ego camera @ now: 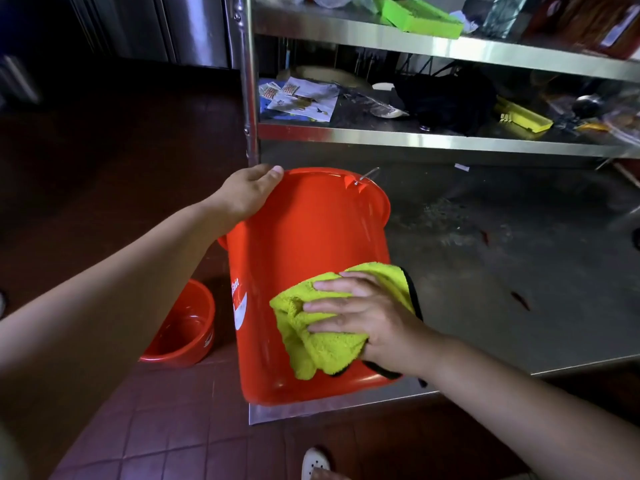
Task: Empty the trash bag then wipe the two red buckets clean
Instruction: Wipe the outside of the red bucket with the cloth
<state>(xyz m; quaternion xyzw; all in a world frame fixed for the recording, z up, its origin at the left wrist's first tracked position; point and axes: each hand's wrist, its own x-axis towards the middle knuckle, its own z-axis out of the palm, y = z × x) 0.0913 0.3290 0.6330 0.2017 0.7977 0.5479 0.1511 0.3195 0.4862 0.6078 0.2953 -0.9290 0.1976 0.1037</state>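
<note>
The left hand (247, 192) grips the rim of a smooth red plastic bucket (304, 258) tilted on a steel shelf (502, 299); the right hand (360, 317), fingers spread flat, presses a fluffy yellow-green cloth (322, 344) on its wall; a second red bucket (180, 327) stands on the tiled floor (166, 438)

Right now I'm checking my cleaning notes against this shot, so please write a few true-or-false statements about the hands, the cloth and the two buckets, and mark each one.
1. The right hand presses a yellow-green cloth flat against the outside wall of the big red bucket. True.
2. The left hand is wiping the smaller red bucket. False: it grips the big bucket's rim, and the smaller bucket sits untouched on the tiled floor.
3. The big bucket stands upright on the floor. False: it is tilted, its base at the edge of the low steel shelf.
4. The smaller bucket lies to the left of the big one. True.
5. The cloth is blue. False: it is yellow-green with a dark edge.
</note>
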